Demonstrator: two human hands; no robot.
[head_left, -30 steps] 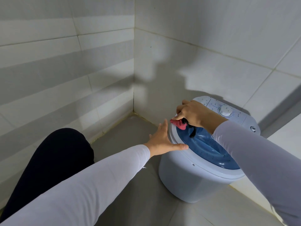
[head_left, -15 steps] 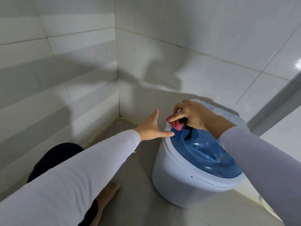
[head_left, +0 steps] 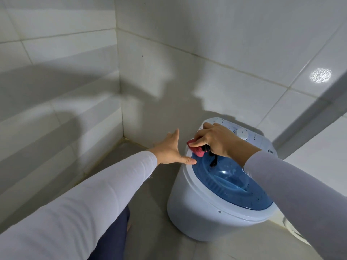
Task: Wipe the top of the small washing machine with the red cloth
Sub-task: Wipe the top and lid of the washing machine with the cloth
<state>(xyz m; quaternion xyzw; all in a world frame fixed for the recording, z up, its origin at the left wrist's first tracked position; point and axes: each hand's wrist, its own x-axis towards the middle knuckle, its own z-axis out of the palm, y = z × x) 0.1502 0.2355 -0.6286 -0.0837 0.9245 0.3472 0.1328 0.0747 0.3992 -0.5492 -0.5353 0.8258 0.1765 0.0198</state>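
Note:
The small washing machine [head_left: 202,212] is a white round tub with a blue translucent lid [head_left: 231,182] and a speckled control panel with a dial [head_left: 242,133] at the back. My right hand [head_left: 217,141] is shut on the bunched red cloth [head_left: 196,149], pressing it on the lid's far left edge; a dark strand hangs from the cloth. My left hand [head_left: 171,149] is spread open beside the machine's left rim, thumb tip at the rim. Both arms wear pale long sleeves.
The machine stands on a grey tiled floor [head_left: 150,184] in a corner of white tiled walls [head_left: 187,44]. My dark-trousered leg [head_left: 112,239] shows at the bottom, left of the machine. A pale rim of something [head_left: 293,231] lies at the lower right.
The view has tilted and my knee has dropped out of the left. My left hand has lifted off the machine's side to its rim. The right hand keeps the cloth near the lid's left edge.

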